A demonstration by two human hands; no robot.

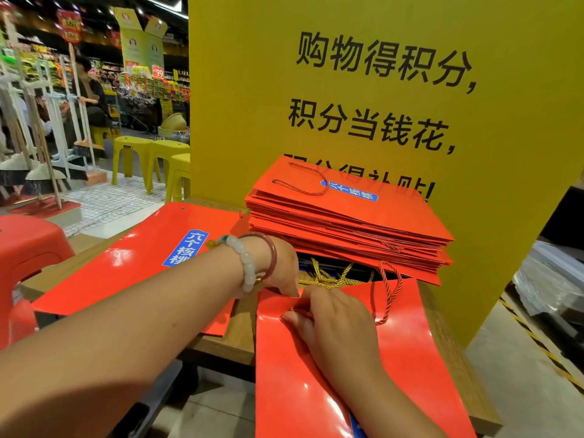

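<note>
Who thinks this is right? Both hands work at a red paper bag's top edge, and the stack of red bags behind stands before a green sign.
No: the head view shows a yellow sign, not green. The left hand and right hand work at the top edge of the red paper bag; the stack of red bags stands behind.
</note>
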